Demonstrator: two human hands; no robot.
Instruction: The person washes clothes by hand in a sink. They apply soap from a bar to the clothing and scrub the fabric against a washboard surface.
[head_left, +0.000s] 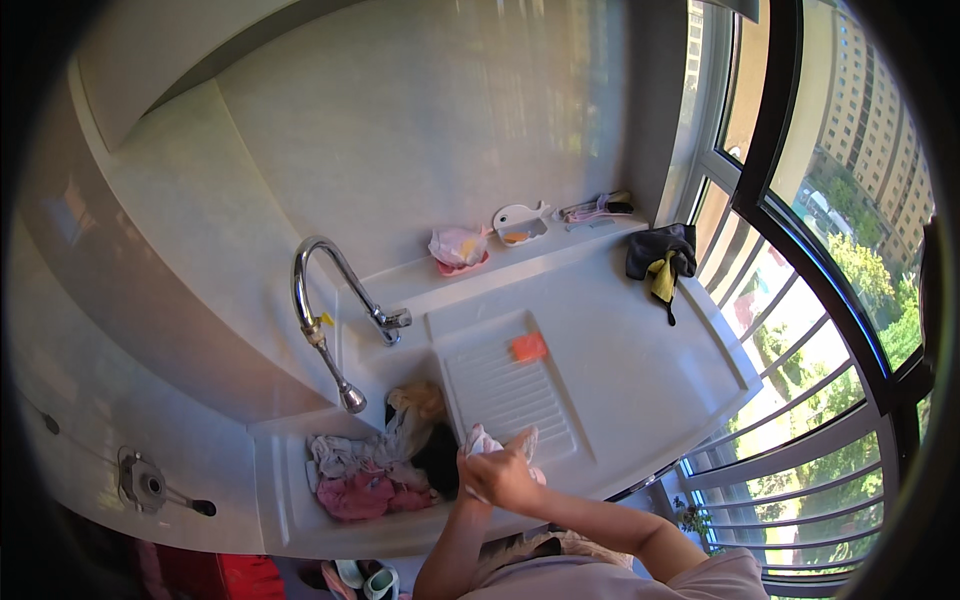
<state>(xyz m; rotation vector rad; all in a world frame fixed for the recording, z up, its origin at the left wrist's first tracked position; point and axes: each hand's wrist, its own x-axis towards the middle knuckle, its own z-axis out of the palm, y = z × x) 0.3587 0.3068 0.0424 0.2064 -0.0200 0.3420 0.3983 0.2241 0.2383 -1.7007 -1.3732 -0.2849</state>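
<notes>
A small white and pale-pink cloth (480, 442) is bunched between my two hands at the lower end of the ribbed washboard (499, 397). My right hand (510, 474) is closed around it. Close against it on the left, my left hand (470, 484) also grips the cloth, partly hidden behind the right one. An orange-red bar of soap (529, 347) lies on the upper part of the washboard. In the sink basin (300, 517) to the left is a heap of clothes: a pink garment (356, 493), whitish pieces (345, 454) and a black one (437, 457).
A chrome gooseneck faucet (304, 292) arches over the basin. Along the back ledge stand a wrapped bundle on a pink dish (461, 266), a whale-shaped soap holder (521, 221) and brushes (600, 208). A black and yellow cloth (664, 259) hangs near the barred window (780, 322).
</notes>
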